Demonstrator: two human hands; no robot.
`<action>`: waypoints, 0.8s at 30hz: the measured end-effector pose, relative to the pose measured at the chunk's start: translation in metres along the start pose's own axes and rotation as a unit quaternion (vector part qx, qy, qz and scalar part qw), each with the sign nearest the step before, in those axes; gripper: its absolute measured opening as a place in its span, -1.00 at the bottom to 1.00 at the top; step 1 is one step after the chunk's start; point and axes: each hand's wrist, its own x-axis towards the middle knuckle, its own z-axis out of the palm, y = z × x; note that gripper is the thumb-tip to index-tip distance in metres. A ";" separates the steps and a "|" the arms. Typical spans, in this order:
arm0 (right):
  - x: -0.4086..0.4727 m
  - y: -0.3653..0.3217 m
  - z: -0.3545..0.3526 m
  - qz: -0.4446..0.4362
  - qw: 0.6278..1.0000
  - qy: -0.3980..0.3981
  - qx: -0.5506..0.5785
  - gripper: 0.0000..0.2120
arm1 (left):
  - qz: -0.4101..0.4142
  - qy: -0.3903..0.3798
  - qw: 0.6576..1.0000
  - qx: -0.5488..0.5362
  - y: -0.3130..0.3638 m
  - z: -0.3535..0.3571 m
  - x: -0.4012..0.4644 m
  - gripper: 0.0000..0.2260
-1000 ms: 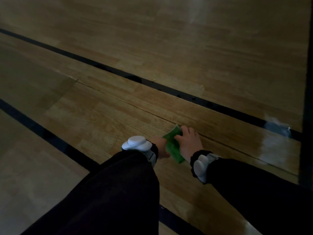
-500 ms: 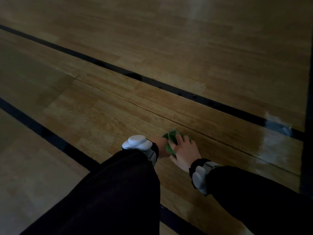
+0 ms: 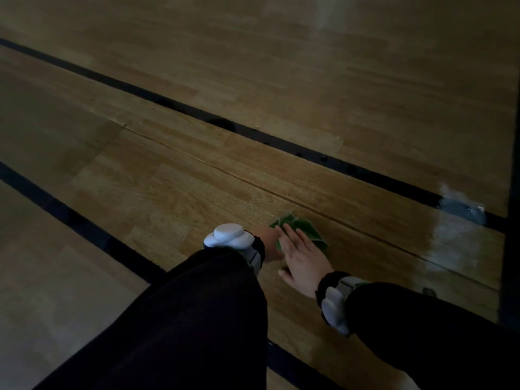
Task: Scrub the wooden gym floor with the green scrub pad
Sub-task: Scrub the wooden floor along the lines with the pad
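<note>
The wooden gym floor stretched out under both hands, crossed by black lines. The right hand lay flat, its fingers straight and together on the green scrub pad. The left hand was mostly hidden; whether its fingers were curled or spread could not be told. The pad lay beneath the right fingertips.

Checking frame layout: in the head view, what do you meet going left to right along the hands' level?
Left black floor line → left wrist tracker → green scrub pad → shiny wet patch.
</note>
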 end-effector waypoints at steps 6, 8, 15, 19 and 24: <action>0.008 0.018 -0.010 0.020 0.999 -0.025 -0.014 -0.42 | -0.007 0.025 1.000 0.006 -0.003 0.005 0.002 -0.56; 0.014 0.026 -0.017 0.050 0.998 -0.034 -0.012 -0.42 | -0.018 0.020 1.000 -0.007 -0.005 0.008 0.005 -0.53; 0.027 0.106 -0.038 0.290 0.950 -0.038 0.108 -0.41 | -0.021 0.025 0.999 -0.039 -0.008 0.012 0.010 -0.47; 0.034 0.119 -0.042 0.377 0.915 -0.033 0.142 -0.44 | -0.024 0.008 0.999 -0.043 -0.014 0.010 0.014 -0.45; 0.056 0.072 -0.042 0.335 0.938 -0.023 0.080 -0.47 | -0.003 0.011 0.997 -0.079 -0.014 -0.010 0.023 -0.46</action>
